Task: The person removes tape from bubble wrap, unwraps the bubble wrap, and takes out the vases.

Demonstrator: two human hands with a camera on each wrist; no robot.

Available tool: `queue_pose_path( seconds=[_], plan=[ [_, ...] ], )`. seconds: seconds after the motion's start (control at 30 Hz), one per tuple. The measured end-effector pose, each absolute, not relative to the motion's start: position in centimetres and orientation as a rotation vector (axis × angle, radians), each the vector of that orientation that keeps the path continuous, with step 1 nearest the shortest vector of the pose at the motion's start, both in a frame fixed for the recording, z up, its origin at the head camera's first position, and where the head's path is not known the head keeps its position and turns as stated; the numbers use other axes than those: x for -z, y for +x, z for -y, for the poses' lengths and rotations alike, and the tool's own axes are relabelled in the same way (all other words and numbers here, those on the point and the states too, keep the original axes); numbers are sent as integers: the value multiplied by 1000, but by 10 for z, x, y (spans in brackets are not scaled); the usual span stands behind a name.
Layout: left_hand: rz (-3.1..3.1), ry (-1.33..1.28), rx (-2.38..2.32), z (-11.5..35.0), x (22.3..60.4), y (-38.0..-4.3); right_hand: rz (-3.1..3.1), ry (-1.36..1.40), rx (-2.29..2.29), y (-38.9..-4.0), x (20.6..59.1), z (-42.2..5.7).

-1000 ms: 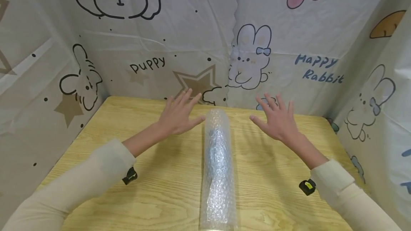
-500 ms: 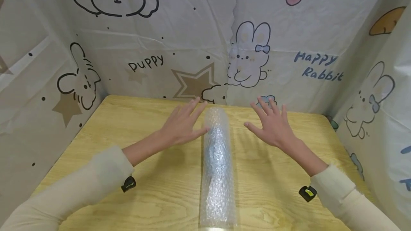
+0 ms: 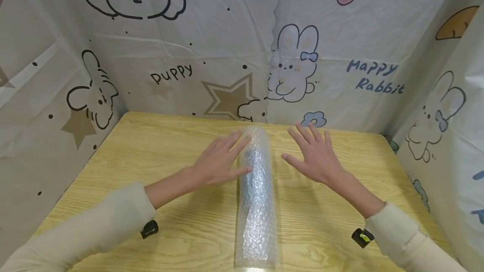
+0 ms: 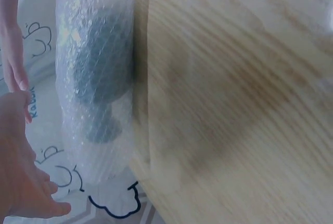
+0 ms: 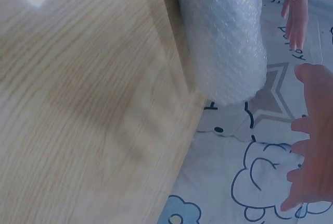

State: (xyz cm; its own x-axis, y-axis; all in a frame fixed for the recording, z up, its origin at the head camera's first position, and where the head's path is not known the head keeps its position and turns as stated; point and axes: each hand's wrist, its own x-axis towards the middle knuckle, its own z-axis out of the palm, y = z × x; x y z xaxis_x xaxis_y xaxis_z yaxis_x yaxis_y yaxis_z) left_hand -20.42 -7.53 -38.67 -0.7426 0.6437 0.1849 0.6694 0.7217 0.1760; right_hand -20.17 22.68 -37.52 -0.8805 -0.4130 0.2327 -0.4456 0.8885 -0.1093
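A long roll of bubble wrap [image 3: 259, 205] lies on the wooden table, its length running away from me. Through its clear layers a dark teal, rounded thing [image 4: 105, 60] shows in the left wrist view; its kind cannot be made out. My left hand [image 3: 217, 160], fingers extended, is held over the roll's left side near the far end; the left wrist view shows it apart from the wrap. To the right of the roll my right hand [image 3: 319, 158] hovers with fingers spread, touching nothing. Both hands are bare.
The wooden table [image 3: 170, 226] ends at a back edge just beyond the roll. Printed cloth [image 3: 211, 32] with cartoon animals hangs behind it and along both sides. Each wrist carries a small black camera [image 3: 362, 237] under a light sleeve.
Both hands have come nearer to me and closer together, the left now overlapping the roll in the head view. The bubble wrap roll has stayed in place.
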Motion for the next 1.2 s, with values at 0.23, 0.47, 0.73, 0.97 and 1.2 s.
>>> queue_pose_path(
  seconds=[0.23,0.47,0.73,0.97,1.2],
  plan=[
    [2820,-1143,360,73,394,-197,2857,717,-304,-190,381,-219],
    [2828,-1200,387,72,403,-190,2852,763,-327,-179,388,-214],
    [2848,-1235,411,72,409,-185,2884,791,-400,-164,394,-203],
    [2822,-1301,400,71,416,-183,2897,818,-431,-153,400,-196],
    [2815,-1353,355,71,421,-181,2901,863,-434,-146,404,-190]
  ],
)
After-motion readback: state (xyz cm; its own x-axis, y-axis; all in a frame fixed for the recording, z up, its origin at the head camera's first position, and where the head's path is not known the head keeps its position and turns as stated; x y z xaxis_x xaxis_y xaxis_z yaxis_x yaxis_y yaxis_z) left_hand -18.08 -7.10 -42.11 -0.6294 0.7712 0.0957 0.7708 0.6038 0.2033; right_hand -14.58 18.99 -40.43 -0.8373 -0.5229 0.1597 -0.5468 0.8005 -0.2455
